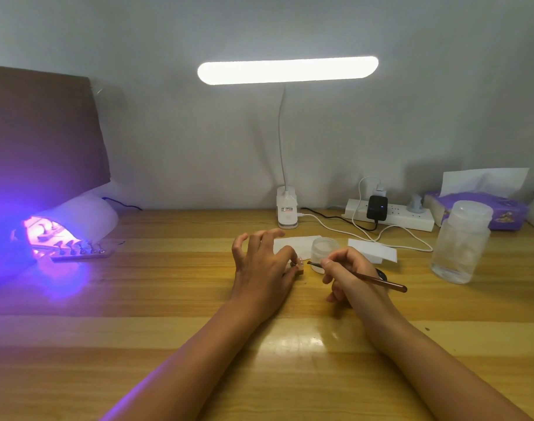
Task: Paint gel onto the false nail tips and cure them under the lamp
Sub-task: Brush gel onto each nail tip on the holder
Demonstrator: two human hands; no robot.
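Glossy wooden table (138,344), frosted plastic jar (460,241)

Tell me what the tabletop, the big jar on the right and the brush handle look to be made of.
Tabletop: wood planks, varnished; grain stripes and a glossy lamp reflection show.
Big jar: probably frosted translucent plastic; cloudy walls, matte lid.
Brush handle: reddish-brown and glossy; plastic or lacquered wood, cannot tell which.

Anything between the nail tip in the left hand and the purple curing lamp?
Nothing visible: bare wooden desk runs from the small nail tip on its block, pinched by the left hand, to the glowing white curing lamp. A strip of nail tips occupies the lamp's mouth.
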